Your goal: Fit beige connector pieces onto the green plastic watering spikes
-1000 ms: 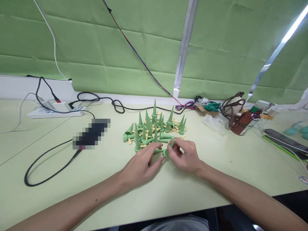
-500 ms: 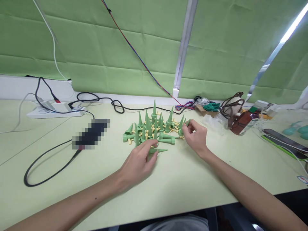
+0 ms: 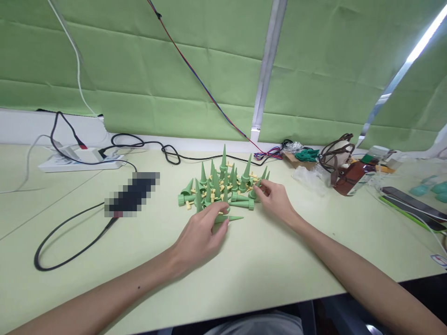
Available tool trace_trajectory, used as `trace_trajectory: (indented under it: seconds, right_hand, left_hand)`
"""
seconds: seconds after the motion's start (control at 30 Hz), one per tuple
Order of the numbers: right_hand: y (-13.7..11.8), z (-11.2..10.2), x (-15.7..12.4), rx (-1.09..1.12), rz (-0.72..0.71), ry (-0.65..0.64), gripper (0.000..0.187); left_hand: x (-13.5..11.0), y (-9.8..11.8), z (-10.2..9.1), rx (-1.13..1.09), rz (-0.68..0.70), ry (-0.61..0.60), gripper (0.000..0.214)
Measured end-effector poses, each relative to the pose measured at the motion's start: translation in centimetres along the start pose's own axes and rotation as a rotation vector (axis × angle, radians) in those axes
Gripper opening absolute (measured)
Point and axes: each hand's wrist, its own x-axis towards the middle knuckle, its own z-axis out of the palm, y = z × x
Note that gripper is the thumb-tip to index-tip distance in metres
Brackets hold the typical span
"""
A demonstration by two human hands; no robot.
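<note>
A cluster of green plastic plant-watering spikes (image 3: 217, 185) with small yellow valves (image 3: 188, 205) among them lies on the table in front of me; many stand point up, others lie flat. My left hand (image 3: 204, 228) rests at the near side of the cluster, thumb and fingers curved but apart. Between them lies a long green spike (image 3: 233, 217), its tip pointing right and its other end hidden by the hand. At the cluster's right edge, my right hand (image 3: 277, 199) pinches a green spike (image 3: 254, 194), partly covered by the fingers.
A dark, blurred device (image 3: 132, 194) with a looped black cable lies left. Behind it is a white power strip (image 3: 84, 160). At right stand a brown bottle (image 3: 354, 177), crumpled clear plastic (image 3: 309, 179) and a cardboard box (image 3: 300, 161). A green curtain (image 3: 209, 70) hangs behind the table.
My right hand has moved left, closer to the cluster, and its fingertips are now lower on a spike at the right edge. The left hand stays in place.
</note>
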Motion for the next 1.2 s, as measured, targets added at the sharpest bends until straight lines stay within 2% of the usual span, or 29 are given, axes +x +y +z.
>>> trace_trajectory:
  seconds: [0.17, 0.27, 0.33, 0.4, 0.47, 0.57, 0.67, 0.9, 1.2]
  right_hand:
    - [0.4, 0.4, -0.1, 0.000, 0.034, -0.048, 0.036]
    - [0.4, 0.4, -0.2, 0.024, 0.058, -0.073, 0.026]
    - [0.1, 0.3, -0.3, 0.068, 0.086, -0.043, 0.019]
    - [-0.4, 0.1, -0.4, 0.110, 0.107, 0.036, 0.020]
    - [-1.1, -0.1, -0.6, 0.137, 0.066, 0.084, 0.016]
    - [-2.0, -0.1, -1.1, 0.091, -0.104, 0.018, 0.016]
    - [-2.5, 0.3, -1.6, 0.024, -0.183, -0.091, 0.011]
    - [-2.4, 0.6, -2.1, -0.042, -0.205, -0.244, 0.017]
    - [-2.3, 0.7, -2.1, -0.079, -0.163, -0.310, 0.020]
  left_hand:
    - [0.1, -0.1, -0.1, -0.008, 0.001, -0.010, 0.026]
    - [0.2, 0.0, -0.1, 0.001, -0.007, -0.009, 0.025]
    - [0.2, 0.0, -0.1, 0.000, -0.006, -0.009, 0.026]
    - [0.2, 0.1, -0.1, -0.007, -0.004, -0.007, 0.026]
    - [0.2, 0.1, -0.1, -0.008, 0.000, -0.006, 0.026]
    - [0.1, 0.1, -0.2, -0.001, 0.007, -0.001, 0.025]
    - [0.1, 0.0, -0.2, 0.000, 0.015, -0.004, 0.024]
    - [0.0, -0.1, 0.0, -0.007, 0.035, -0.009, 0.023]
    - [0.1, 0.0, 0.1, -0.022, 0.032, -0.037, 0.022]
